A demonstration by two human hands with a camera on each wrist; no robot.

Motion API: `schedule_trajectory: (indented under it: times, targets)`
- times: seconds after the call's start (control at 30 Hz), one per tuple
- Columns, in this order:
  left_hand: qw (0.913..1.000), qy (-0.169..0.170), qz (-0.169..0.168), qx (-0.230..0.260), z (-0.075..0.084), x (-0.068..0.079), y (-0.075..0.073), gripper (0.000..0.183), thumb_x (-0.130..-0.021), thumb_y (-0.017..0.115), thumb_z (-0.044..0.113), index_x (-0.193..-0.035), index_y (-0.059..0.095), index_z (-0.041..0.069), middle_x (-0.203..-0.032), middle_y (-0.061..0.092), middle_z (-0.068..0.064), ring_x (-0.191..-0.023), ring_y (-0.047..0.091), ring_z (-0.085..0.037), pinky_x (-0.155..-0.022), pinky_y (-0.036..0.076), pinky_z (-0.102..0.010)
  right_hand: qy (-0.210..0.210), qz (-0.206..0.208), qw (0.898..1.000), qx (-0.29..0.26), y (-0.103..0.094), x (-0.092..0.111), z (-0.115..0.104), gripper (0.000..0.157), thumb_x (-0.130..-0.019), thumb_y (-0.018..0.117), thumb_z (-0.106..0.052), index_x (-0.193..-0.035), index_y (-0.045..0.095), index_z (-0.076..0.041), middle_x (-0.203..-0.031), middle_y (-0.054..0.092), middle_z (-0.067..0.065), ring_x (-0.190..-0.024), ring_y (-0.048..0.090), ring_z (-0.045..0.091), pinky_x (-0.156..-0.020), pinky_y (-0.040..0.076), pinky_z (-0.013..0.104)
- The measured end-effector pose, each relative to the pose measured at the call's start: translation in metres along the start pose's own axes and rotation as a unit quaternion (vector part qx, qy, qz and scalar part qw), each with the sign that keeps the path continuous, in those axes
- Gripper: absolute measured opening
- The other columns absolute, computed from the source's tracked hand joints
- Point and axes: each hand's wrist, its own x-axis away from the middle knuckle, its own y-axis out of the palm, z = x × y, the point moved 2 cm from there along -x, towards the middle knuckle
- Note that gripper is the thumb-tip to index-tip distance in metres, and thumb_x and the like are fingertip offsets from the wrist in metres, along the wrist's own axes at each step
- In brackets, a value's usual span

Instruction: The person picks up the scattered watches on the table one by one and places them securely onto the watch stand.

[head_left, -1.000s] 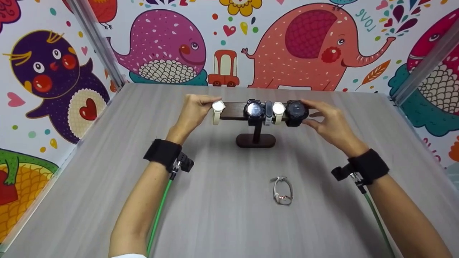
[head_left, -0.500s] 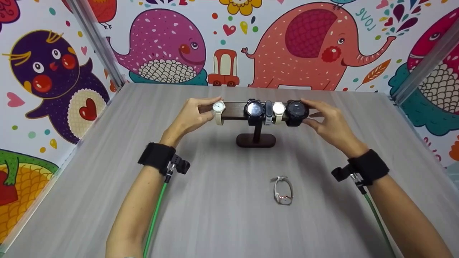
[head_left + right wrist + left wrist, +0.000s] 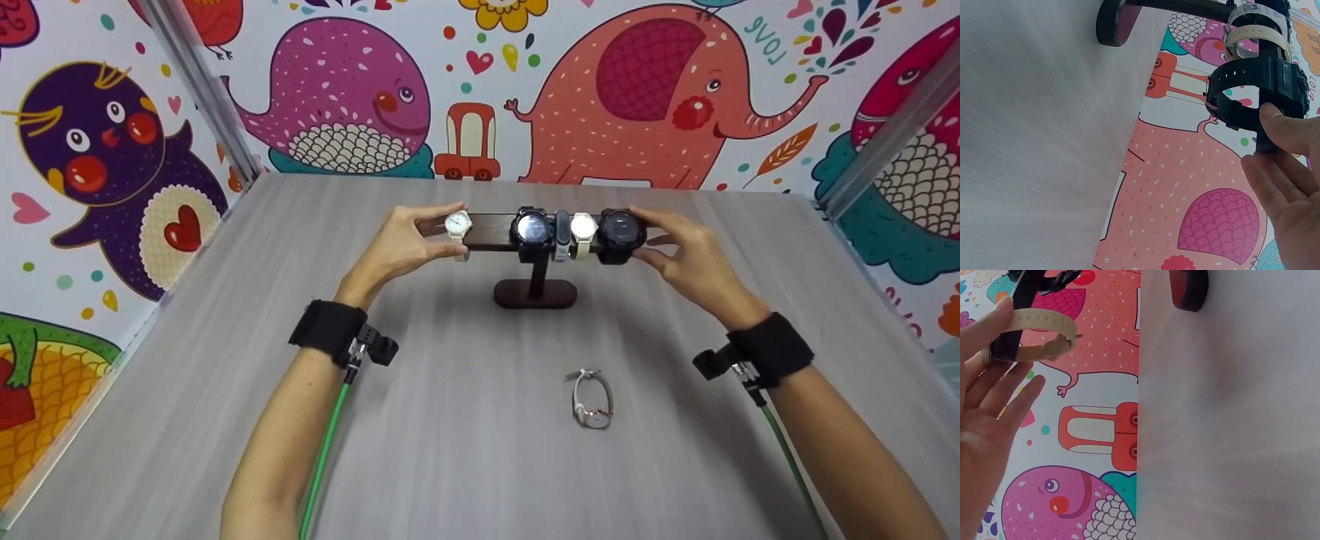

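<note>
A dark wooden watch stand rises from an oval base, with watches looped round its crossbar. On the bar's left end is a cream-strapped watch; my left hand pinches it there, thumb at the strap and a finger over the top. The left wrist view shows its buckled strap hanging round the bar. My right hand holds the bar's right end between thumb and fingers, beside a chunky black watch. In the right wrist view, the thumb lies against the bar end just below that watch.
Between the end watches sit another black watch, a slim grey fitness band and a pale-faced watch. Nearer me, a grey-strapped watch lies on the grey table. Cartoon-printed walls stand behind and at the sides.
My left hand has turned, its thumb coming down onto the front of the cream strap. The cream watch has shifted slightly right and its face has turned. The right hand has stayed put.
</note>
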Motion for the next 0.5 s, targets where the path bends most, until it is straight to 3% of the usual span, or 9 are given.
schedule_trajectory:
  times: [0.2, 0.33, 0.5]
  targets:
    - [1.0, -0.003, -0.002, 0.005, 0.002, -0.0017, 0.0024, 0.066, -0.077, 0.087, 0.016, -0.137, 0.061, 0.008, -0.131, 0.068, -0.012, -0.117, 0.069, -0.024, -0.1, 0.057, -0.04, -0.004, 0.001, 1.0, 0.005, -0.0002, -0.0001, 0.0003, 0.064, -0.077, 0.077, 0.015, -0.136, 0.061, -0.002, -0.122, 0.068, 0.022, -0.113, 0.066, 0.036, -0.087, 0.048, 0.003]
    - [0.9999, -0.008, -0.005, 0.01, 0.0027, -0.0032, 0.0048, 0.065, -0.078, 0.087, 0.015, -0.137, 0.061, 0.007, -0.13, 0.069, -0.012, -0.117, 0.069, -0.023, -0.097, 0.058, -0.032, -0.007, 0.002, 1.0, 0.004, 0.0001, -0.0005, 0.0006, 0.064, -0.076, 0.078, 0.015, -0.136, 0.061, -0.001, -0.122, 0.069, 0.023, -0.113, 0.066, 0.036, -0.087, 0.048, 0.002]
    - [0.9997, -0.008, -0.005, 0.023, 0.003, -0.0048, 0.0093, 0.064, -0.078, 0.086, 0.014, -0.137, 0.062, 0.008, -0.132, 0.067, -0.014, -0.115, 0.069, -0.024, -0.093, 0.059, -0.026, -0.004, 0.0, 1.0, -0.006, 0.0004, -0.0005, 0.0001, 0.065, -0.075, 0.077, 0.017, -0.136, 0.06, -0.001, -0.122, 0.068, 0.024, -0.114, 0.066, 0.037, -0.087, 0.056, 0.02]
